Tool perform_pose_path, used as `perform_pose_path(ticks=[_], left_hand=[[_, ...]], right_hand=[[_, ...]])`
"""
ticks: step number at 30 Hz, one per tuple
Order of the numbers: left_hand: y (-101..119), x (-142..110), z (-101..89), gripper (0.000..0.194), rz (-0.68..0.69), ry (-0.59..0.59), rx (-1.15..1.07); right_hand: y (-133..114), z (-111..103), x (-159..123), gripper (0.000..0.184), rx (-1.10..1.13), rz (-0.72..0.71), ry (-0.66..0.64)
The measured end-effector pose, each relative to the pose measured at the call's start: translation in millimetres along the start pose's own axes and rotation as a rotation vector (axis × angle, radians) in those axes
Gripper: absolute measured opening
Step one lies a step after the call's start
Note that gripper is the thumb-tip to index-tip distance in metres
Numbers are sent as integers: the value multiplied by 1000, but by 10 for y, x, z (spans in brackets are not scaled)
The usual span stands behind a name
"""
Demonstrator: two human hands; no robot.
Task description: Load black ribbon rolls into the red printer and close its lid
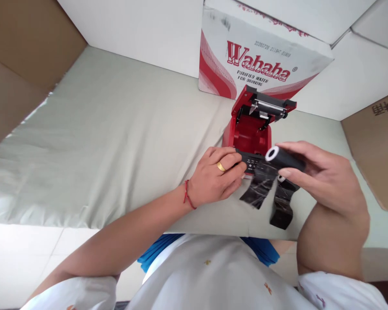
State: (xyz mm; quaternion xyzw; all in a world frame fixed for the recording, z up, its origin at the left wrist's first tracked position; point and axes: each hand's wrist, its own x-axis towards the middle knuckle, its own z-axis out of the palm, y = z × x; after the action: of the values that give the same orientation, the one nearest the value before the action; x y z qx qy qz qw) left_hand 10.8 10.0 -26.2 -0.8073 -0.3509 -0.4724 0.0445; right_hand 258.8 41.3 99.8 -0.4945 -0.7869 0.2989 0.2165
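A red label printer (226, 140) stands on the cloth-covered table with its lid (245, 97) raised, showing a red hollow inside. My left hand (218, 174), a gold ring on one finger, is closed over the left part of its black front panel (250, 162). In front of the printer's right side, my right hand (323, 172) grips a black ribbon roll (286, 158) with a white core, tilted toward the left. A loose crinkled black strip (257, 187) hangs from it. Another black length (281, 211) droops below, near a second white core end partly hidden by my thumb.
Behind the printer is a white and red water carton (258, 56). Brown cardboard (26, 56) stands at the left and a brown box (375, 150) at the right. White panels line the back. The pale green cloth (116, 129) is wrinkled; its front edge lies near my body.
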Motion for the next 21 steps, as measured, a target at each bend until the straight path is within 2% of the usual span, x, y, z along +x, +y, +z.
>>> perform_pose_path(ticks=[2, 7, 11, 16, 21], left_hand=[[4, -3, -7, 22, -11, -15, 0], [35, -4, 13, 28, -21, 36, 9], [61, -2, 28, 41, -23, 108, 28], [82, 13, 5, 36, 40, 42, 40], [94, 31, 0, 27, 41, 30, 37]], right_hand=[[-8, 77, 165, 44, -17, 9, -45], [-3, 195, 509, 35, -298, -136, -184], [32, 246, 645, 37, -532, -193, -149], [58, 332, 798, 37, -607, -150, -303], [92, 401, 937, 37, -719, -56, -254]])
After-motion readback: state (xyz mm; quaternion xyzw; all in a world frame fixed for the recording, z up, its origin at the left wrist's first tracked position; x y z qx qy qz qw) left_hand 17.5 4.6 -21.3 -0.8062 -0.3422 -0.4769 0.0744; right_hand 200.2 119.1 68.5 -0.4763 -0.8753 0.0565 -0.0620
